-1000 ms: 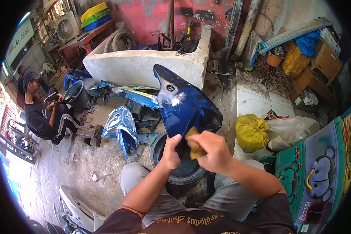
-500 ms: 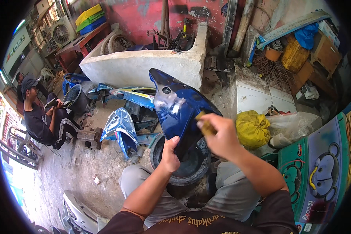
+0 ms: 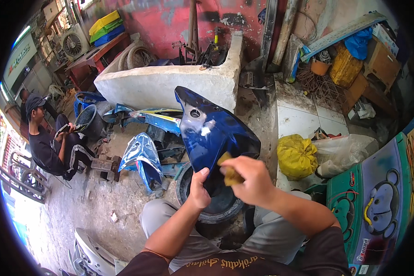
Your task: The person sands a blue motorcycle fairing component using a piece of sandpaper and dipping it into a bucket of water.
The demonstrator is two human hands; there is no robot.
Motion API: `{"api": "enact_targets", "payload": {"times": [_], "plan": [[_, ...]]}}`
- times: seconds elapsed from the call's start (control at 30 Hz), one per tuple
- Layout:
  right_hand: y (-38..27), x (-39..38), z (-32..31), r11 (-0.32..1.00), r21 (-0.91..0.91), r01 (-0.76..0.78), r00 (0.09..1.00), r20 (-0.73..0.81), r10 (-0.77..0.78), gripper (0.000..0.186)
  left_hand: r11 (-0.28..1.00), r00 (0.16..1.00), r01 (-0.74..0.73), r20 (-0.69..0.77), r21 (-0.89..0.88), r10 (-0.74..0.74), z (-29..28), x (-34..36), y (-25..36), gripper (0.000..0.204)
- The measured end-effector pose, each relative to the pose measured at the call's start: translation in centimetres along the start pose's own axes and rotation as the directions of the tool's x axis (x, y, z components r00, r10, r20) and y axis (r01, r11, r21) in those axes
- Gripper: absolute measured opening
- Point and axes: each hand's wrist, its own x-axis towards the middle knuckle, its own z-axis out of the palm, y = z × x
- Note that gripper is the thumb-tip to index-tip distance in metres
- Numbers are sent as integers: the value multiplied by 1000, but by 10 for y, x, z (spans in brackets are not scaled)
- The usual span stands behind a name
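Note:
A glossy dark blue motorcycle body panel [image 3: 206, 131] is tilted up in front of me, with a round hole near its top left. My left hand [image 3: 199, 191] grips its lower end, the thumb lying on the painted face. In my right hand [image 3: 253, 181] is a yellow-brown pad [image 3: 232, 175], bent between the fingers, by the panel's lower right edge. Whether the pad touches the panel I cannot tell. Beneath the panel stands a round black basin [image 3: 216, 215], partly covered by it and by my hands.
Blue and white fairing pieces [image 3: 140, 156] lie on the floor to the left, before a low white wall [image 3: 165, 83]. A co-worker [image 3: 46, 142] sits far left beside a dark bucket [image 3: 89, 120]. At right are a yellow bag [image 3: 296, 156] and a green painted panel [image 3: 345, 198].
My right hand and the pad have moved down and left along the panel. The panel sits slightly lower; my left hand still grips it.

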Motion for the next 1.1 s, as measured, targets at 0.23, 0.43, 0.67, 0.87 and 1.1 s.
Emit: {"api": "enact_targets", "payload": {"times": [0.23, 0.43, 0.67, 0.87, 1.1], "plan": [[23, 16, -11, 975, -101, -200, 961, -216, 175, 12, 1000, 1000, 2, -22, 7, -2, 6, 0, 2, 62], [8, 9, 1, 997, -60, 47, 997, -56, -51, 28, 999, 999, 32, -9, -42, -32, -6, 0, 5, 63], [-6, -1, 11, 997, -30, 76, 996, -38, -77, 30, 999, 998, -34, -47, -21, 33, -3, -1, 3, 62], [24, 14, -1, 982, -32, -184, 974, -142, 178, 34, 1000, 987, -14, -162, 5, 15, 12, 1, 7, 63], [8, 6, 11, 997, -50, 64, 998, 7, -64, 39, 997, 995, -31, -100, -69, 24, 0, 1, 6, 58]]}}
